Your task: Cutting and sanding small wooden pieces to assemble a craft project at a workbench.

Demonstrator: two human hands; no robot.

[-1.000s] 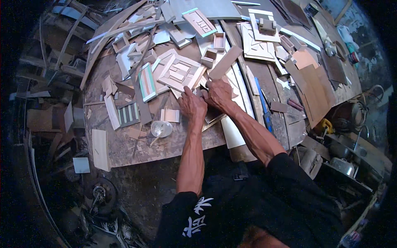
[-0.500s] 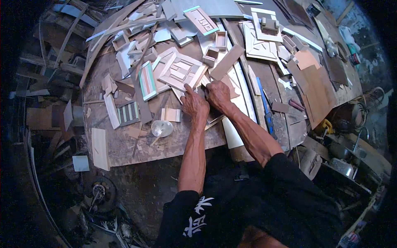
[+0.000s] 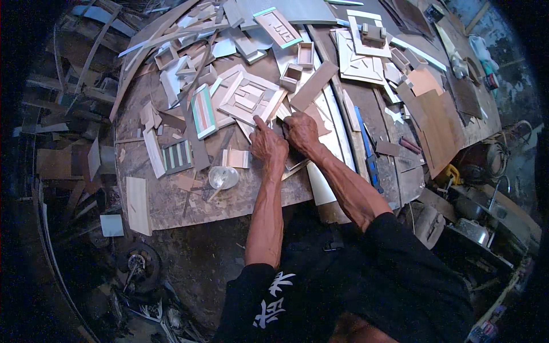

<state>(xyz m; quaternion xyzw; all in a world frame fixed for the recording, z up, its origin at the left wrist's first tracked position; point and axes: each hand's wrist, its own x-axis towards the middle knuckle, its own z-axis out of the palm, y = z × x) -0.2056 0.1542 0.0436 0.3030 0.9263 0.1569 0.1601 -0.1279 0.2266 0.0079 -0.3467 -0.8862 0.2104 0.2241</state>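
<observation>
Near the front edge of the workbench [image 3: 231, 203], a swinging left forearm [image 3: 265, 217] could tip the cup [image 3: 223, 178]; beyond, left hand [image 3: 270, 144] and right hand [image 3: 302, 134] curl their fingers over a dark piece [image 3: 295, 158], grip indiscernible to us; farther, one fingertip's nudge could shift the panelled frame [image 3: 250, 98].

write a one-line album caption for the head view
Left hand and right hand close together above a cluttered workbench, beside a square wooden panel.

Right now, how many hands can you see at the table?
2. The left hand is just below the wooden panel; the right hand is next to the left one, below the brown board.
</observation>
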